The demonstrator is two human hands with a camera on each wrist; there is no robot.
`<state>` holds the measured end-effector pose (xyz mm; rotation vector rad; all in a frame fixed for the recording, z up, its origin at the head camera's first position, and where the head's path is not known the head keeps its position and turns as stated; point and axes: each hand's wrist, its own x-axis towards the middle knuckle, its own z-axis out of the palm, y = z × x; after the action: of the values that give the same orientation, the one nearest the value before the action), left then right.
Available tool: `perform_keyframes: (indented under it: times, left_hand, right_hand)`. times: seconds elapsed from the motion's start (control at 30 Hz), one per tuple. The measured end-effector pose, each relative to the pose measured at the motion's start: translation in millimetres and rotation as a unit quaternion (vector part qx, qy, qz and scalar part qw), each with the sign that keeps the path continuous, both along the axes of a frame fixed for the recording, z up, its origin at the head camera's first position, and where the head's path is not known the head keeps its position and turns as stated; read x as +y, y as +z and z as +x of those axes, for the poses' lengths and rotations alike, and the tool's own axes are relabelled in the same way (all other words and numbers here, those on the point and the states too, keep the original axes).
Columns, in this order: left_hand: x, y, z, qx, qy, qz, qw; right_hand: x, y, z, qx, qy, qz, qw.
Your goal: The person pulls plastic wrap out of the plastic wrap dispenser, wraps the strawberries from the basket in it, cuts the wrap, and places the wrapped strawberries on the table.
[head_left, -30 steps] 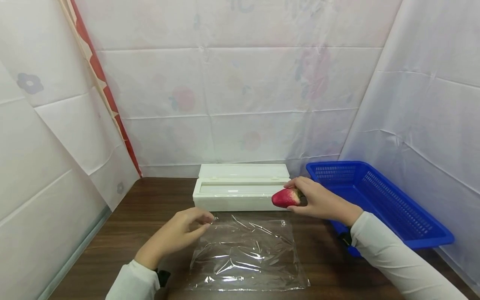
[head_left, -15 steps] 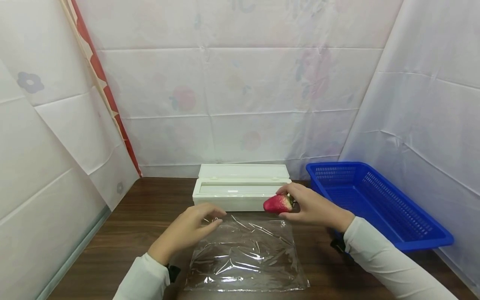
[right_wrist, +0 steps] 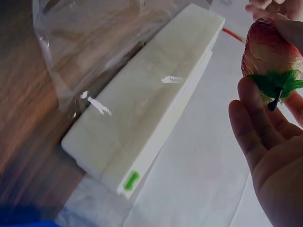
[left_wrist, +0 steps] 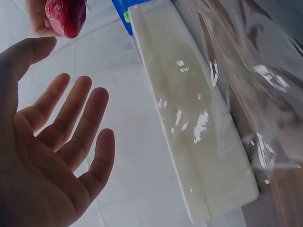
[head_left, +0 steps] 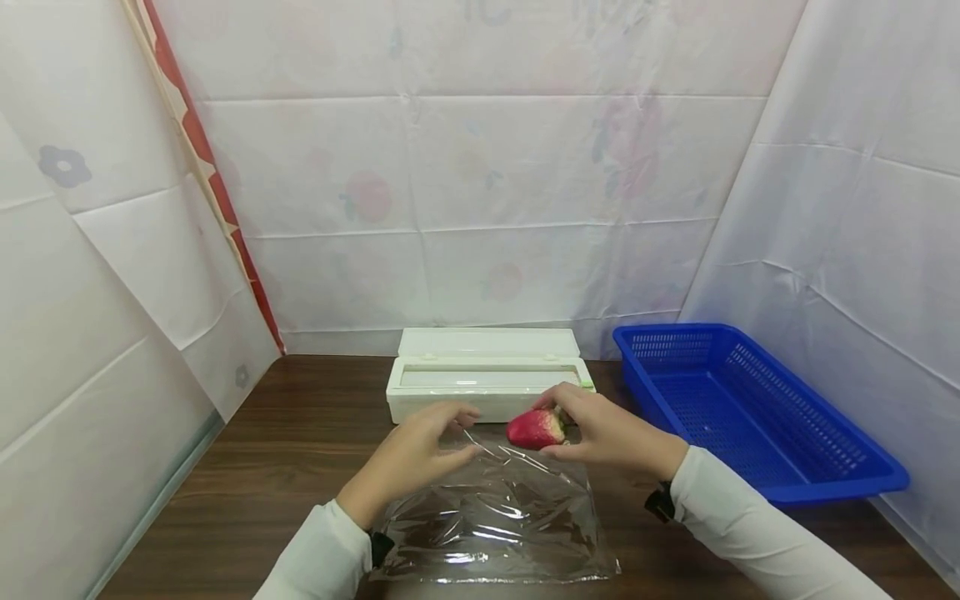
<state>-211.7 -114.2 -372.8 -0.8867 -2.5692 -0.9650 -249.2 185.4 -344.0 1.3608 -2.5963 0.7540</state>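
Note:
A red strawberry [head_left: 536, 429] with a pale top and green leaves [right_wrist: 276, 81] is pinched between the thumb and fingers of my right hand [head_left: 600, 429]. It hangs above the far part of a clear plastic film sheet [head_left: 495, 525] spread on the table. My left hand [head_left: 416, 454] hovers over the film's far left part, fingers apart and slightly bent, holding nothing. In the left wrist view the palm of the left hand [left_wrist: 52, 142] faces the strawberry [left_wrist: 66, 16], with a gap between them.
Behind the film stands a long white box [head_left: 450, 407], its lid [head_left: 487, 342] raised at the back. A blue plastic basket [head_left: 825, 417] lies at the right. Dark wood table [head_left: 277, 433] extends to the left. White printed sheets [head_left: 480, 167] hang around the table.
My right hand has carried the strawberry left and nearer, away from the basket side. The left hand has moved right, toward the strawberry. The film, box and basket stay put.

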Motion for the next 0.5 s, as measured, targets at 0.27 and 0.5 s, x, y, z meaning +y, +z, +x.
perform_keyframes:
  times: [0.27,0.5]
  left_hand:
    - [15.9,1.9,-1.6,-0.021,-0.02,0.001,0.9996]
    - [21.5,-0.3,-1.9,-0.05,-0.047,-0.005,0.9976]
  right_hand:
    - [-10.3,-8.0,4.7,-0.04,0.027,-0.01,0.9988]
    - [-17.4,-14.2,6.9,-0.039,0.05,-0.024,0.9977]
